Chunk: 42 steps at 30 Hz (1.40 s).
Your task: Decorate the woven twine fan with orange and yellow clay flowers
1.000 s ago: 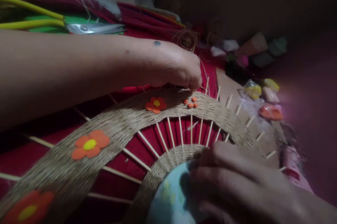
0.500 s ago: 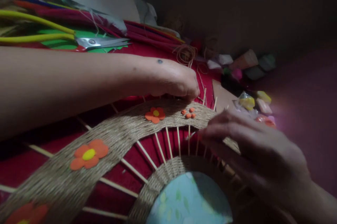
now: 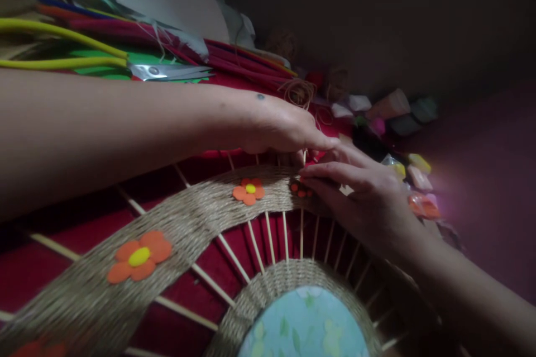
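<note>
From lower left through centre, your woven band [image 3: 205, 206] looks light, bendable; grasp it, not the fragile-looking sticks [image 3: 269, 237]. Near centre, your left hand [image 3: 288, 127] hides its grip; your right hand [image 3: 371, 181] narrows over orange dots [image 3: 301, 193], contents unclear.

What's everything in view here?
Woven band: one, tan, across middle.
Patterned disc: one, light blue, bottom.
Woven ring: one, tan, around disc.
Sticks: many, pale, crossing band.
Flowers: three, orange, on band.
Small blobs: several, orange, on band.
Scissors: one, yellow-handled, upper left.
Rods: several, mostly magenta, upper left.
Fluted plate: one, white, top.
Twine coil: one, brown, upper middle.
Packets: several, mixed colours, right.
Cloth: one, red, underneath.
Left grip: one, bare, band's far edge.
Right grip: one, bare, beside blobs.
</note>
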Available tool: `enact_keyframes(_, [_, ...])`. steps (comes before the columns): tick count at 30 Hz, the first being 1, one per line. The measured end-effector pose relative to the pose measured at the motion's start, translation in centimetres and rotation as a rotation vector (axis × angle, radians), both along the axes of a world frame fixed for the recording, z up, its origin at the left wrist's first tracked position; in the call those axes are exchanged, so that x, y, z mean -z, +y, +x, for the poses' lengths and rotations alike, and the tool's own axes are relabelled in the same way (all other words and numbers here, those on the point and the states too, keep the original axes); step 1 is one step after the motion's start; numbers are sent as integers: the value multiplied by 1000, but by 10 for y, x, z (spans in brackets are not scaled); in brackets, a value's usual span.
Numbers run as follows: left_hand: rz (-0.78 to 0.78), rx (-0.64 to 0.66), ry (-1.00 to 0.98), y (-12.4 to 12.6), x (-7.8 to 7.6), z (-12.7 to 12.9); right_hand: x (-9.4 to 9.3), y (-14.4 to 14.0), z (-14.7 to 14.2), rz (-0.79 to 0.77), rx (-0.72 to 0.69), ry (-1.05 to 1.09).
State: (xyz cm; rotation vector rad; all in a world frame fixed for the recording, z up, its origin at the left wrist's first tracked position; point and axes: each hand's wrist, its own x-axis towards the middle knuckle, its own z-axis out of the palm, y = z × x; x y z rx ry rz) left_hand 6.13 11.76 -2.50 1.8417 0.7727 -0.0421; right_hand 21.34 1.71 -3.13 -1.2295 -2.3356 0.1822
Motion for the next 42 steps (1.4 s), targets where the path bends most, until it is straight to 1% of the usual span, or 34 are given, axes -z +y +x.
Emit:
enact_keyframes(2, [-98,45,11,2,1,-1,1,1,-1,-2,-1,-12])
enact_keyframes(4, [-152,67,2,3,3,-1,2,1,-1,-6,6,-22])
enact_keyframes(7, [-141,79,-39,5,5,0,4,1,-1,22,13,-47])
enact_keyframes(11, [-117,73,-47,5,6,0,5,2,-1,52,-13,-118])
enact_keyframes(19, [-203,35,-49,0,2,-1,1,-6,-4,86,-20,-234])
enact_keyframes(21, [-192,29,-35,0,2,-1,1,-8,-5,101,-21,-267])
enact_keyframes(24, [-129,34,-12,0,2,-1,0,-8,-5,111,-25,-265])
enact_keyframes(28, [-67,40,17,0,1,-1,-1,-6,-4,71,-57,-225])
enact_keyframes(33, [-70,57,13,-1,-2,-2,0,-7,-1,48,-68,-197])
enact_keyframes(36, [-32,52,26,-1,-3,-2,0,-7,0,40,-82,-166])
enact_keyframes(42, [6,48,17,1,2,-1,-3,-9,3,49,-90,-93])
